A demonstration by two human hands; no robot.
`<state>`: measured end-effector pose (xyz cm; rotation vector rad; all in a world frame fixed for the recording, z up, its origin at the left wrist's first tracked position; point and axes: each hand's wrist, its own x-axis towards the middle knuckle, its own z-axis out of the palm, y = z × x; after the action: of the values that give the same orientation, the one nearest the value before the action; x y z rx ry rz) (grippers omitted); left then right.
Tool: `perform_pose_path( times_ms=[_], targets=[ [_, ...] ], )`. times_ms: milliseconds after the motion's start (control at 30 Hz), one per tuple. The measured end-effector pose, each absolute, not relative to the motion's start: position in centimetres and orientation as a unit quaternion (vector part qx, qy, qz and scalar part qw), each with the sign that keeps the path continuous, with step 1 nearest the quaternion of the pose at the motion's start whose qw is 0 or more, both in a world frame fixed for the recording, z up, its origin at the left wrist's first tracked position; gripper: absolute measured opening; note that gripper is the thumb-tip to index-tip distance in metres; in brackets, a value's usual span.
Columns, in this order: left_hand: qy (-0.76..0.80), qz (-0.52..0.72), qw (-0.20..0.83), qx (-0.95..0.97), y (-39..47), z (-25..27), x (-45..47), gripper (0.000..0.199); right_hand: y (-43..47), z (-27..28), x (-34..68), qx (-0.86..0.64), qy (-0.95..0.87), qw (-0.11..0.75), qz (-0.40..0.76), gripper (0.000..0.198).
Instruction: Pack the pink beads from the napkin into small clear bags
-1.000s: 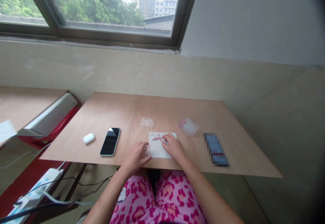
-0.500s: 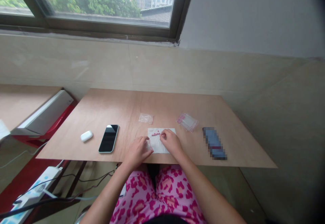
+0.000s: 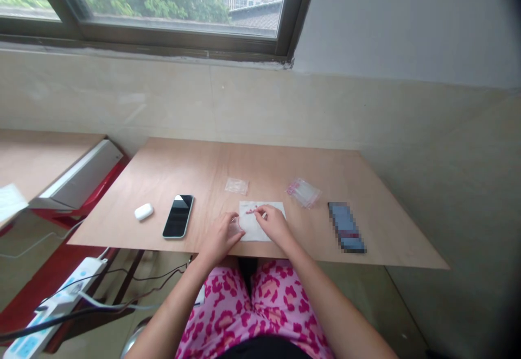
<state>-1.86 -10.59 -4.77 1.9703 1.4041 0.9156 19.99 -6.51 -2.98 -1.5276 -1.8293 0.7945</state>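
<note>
My left hand [image 3: 220, 237] is closed on a small clear plastic bag [image 3: 235, 226] with a thin red line along its edge. The bag is held at the left side of a white tissue-like sheet [image 3: 257, 233] lying near the table's front edge. A short row of tiny pinkish-red pieces [image 3: 249, 211] rests on the upper part of that sheet. Right at those pieces, my right hand [image 3: 274, 221] has its thumb and forefinger pinched together; whatever is between them is too small to make out.
Behind the sheet lie a flat clear bag [image 3: 236, 186] and a stack of clear bags with pink edges [image 3: 303, 193]. A phone [image 3: 178, 216] and a white earbud case [image 3: 144, 212] are at left. A pixelated dark phone-shaped object [image 3: 347, 227] lies at right. A power strip [image 3: 61, 299] sits below the table.
My right hand has shifted slightly left, its fingertips now at the row of red pieces. My left hand still holds the bag. The whole view has moved a little.
</note>
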Motion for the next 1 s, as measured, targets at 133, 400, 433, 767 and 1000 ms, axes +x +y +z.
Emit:
perform_pose_path(
  times_ms=[133,400,433,767,1000],
  targets=[
    [0.528,0.346,0.284,0.722,-10.6,-4.7,-1.7,0.046,-6.3,-4.3,21.9,-0.609,-0.722,0.250,0.213,0.021],
    [0.532,0.347,0.290,0.716,-10.7,-4.4,-1.5,0.045,-6.7,-4.5,21.4,-0.596,-0.755,0.209,0.179,0.023],
    [0.532,0.344,0.290,0.717,-10.7,-4.3,-1.5,0.045,-6.7,-4.6,21.3,-0.600,-0.753,0.208,0.174,0.020],
    [0.519,0.317,0.284,0.741,-10.7,-3.6,-1.3,0.049,-6.5,-5.1,22.0,-0.601,-0.741,0.238,0.184,0.011],
    [0.522,0.309,0.290,0.741,-10.8,-3.6,-1.2,0.050,-6.7,-3.8,19.8,-0.578,-0.627,0.368,0.370,0.022]
  ],
)
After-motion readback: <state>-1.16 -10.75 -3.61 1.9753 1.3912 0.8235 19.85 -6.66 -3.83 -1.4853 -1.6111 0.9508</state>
